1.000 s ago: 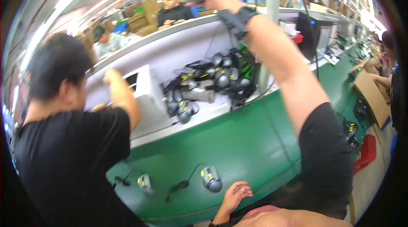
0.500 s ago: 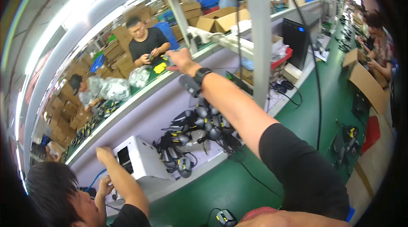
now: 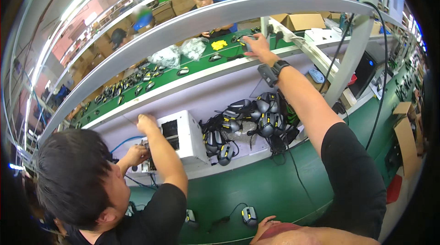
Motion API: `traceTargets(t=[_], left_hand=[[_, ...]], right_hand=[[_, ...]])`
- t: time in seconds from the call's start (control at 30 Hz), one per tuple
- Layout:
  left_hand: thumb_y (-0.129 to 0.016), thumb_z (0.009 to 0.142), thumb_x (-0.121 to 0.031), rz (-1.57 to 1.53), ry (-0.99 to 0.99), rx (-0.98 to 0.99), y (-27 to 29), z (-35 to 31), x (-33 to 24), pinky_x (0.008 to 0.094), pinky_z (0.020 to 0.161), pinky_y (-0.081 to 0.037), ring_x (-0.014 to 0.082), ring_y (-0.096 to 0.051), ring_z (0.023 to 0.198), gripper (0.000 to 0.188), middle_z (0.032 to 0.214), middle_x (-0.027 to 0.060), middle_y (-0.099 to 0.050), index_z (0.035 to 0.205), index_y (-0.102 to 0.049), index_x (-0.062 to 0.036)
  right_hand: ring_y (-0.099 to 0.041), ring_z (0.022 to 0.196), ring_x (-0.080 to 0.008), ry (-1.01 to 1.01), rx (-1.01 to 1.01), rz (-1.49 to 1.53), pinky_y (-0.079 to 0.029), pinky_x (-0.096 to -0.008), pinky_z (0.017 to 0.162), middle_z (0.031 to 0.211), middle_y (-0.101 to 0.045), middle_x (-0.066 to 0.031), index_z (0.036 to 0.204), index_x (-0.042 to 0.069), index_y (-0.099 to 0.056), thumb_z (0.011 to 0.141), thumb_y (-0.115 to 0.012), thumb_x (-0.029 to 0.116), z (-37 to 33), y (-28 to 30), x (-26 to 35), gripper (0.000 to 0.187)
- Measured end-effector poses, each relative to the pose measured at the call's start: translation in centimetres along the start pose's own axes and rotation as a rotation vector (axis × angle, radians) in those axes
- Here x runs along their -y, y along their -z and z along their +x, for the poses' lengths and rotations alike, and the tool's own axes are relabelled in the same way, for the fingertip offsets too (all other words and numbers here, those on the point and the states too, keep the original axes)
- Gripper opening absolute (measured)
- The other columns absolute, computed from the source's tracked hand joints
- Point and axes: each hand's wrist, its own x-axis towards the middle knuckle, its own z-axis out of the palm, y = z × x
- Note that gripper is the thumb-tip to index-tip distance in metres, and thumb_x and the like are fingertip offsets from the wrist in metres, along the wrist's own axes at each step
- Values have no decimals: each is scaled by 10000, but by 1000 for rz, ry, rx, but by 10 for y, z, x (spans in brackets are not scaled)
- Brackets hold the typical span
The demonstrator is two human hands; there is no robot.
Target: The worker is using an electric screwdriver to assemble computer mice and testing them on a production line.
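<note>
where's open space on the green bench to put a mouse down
Bare green bench lies between the pile of mice and the single mouse by the left hand. It is crowded at the pile and the white box.

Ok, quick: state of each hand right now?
Left hand: open, empty, resting low beside a computer mouse.
Right hand: reached up over the upper shelf, closed on a dark mouse.

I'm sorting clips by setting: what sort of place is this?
Probably an electronics assembly line: long green conveyor benches, a pile of black corded computer mice, and stacked brown cardboard boxes behind.
</note>
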Motion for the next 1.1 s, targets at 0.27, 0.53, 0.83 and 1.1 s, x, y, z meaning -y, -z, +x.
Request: traceTargets(t=[0.27,0.53,0.83,1.1], left_hand=[[-426,1032,-62,75,225,60,-14,-26,112,389,886,-562,309,-694,1002,348,1147,236,-663,1372,-451,4],[-436,996,-42,69,171,37,-2,-31,120,373,865,-559,305,-691,967,339,1101,244,-671,1323,-486,31],[-500,987,-72,48,89,-9,-1,-40,117,357,845,-563,293,-697,947,338,1093,236,-676,1304,-499,43],[-483,1008,-50,59,91,16,10,-38,123,391,886,-560,315,-694,989,333,1120,241,-674,1327,-488,44]], right_hand=[[-647,960,-304,-256,40,184,-646,-359,642,1143,-579,-153,1209,-11,-536,850,-776,224,27,16,8,492],[-593,1056,-286,-183,135,234,-642,-413,706,1217,-532,-135,1261,48,-481,869,-761,188,12,-9,9,501],[-586,1096,-268,-28,116,23,-636,-410,691,1279,-509,-112,1333,81,-449,810,-783,112,-2,-27,6,622],[-518,1221,-352,-129,113,1,-624,-443,781,1419,-417,-197,1401,49,-425,836,-745,144,-8,-47,10,657]])
